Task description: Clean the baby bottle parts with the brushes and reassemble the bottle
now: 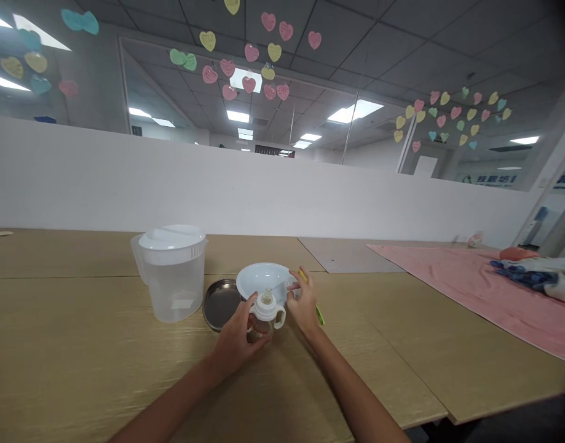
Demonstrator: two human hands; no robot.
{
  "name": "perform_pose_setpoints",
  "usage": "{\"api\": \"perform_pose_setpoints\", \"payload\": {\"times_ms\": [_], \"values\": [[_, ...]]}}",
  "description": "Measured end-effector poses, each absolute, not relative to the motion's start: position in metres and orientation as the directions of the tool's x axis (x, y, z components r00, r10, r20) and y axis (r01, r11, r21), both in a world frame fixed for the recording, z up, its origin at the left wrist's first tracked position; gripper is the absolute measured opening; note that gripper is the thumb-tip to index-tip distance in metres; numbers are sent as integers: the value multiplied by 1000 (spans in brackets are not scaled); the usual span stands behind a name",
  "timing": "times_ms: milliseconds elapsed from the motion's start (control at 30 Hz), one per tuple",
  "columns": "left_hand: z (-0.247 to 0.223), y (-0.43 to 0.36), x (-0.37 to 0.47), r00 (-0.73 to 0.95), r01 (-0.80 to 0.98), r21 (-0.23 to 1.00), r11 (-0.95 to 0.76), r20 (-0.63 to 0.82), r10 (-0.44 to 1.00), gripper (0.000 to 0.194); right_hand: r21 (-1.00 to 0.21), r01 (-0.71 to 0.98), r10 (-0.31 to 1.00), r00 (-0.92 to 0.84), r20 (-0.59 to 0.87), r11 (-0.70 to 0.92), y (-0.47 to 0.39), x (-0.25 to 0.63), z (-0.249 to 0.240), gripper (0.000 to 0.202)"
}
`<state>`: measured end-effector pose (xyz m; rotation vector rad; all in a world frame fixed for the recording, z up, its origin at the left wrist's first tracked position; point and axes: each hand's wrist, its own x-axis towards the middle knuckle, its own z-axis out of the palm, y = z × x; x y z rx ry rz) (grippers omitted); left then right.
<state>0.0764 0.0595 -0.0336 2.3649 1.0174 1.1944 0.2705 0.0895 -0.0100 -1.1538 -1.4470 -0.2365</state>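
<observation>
My left hand point(240, 329) is wrapped round a clear baby bottle point(265, 317) with a white collar, a teat on top and white side handles. The bottle stands upright, just above or on the table; I cannot tell which. Close to its right, my right hand point(303, 304) is closed in a pinch on a small see-through piece point(282, 288), whose kind I cannot make out. Behind the hands is a white bowl point(259, 272), its front partly hidden. A thin yellow-green thing point(320, 315) shows past my right hand, mostly covered by it.
Left of the bowl lies a round dark metal pan point(220, 303). Beside it stands a clear plastic pitcher point(176, 283) with a white lid. A pink cloth point(457, 280) covers the table's right part, with bundled fabric point(535, 274) on it. A low white wall point(264, 197) bounds the back.
</observation>
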Motion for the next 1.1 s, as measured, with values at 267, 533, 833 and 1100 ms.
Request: {"api": "perform_pose_setpoints", "payload": {"times_ms": [267, 533, 833, 1100], "values": [[-36, 59, 76, 457, 411, 573, -709, 544, 704, 72, -524, 684, 581, 179, 794, 507, 82, 267, -8, 40], [-35, 57, 74, 469, 408, 565, -717, 544, 695, 72, -540, 702, 653, 140, 745, 465, 85, 268, -10, 27], [-33, 57, 76, 454, 390, 578, -717, 557, 695, 74, -413, 776, 588, 67, 806, 477, 78, 268, -5, 34], [-24, 55, 76, 467, 348, 674, -652, 479, 743, 71, -208, 666, 444, -206, 872, 716, 59, 253, 4, 26]]}}
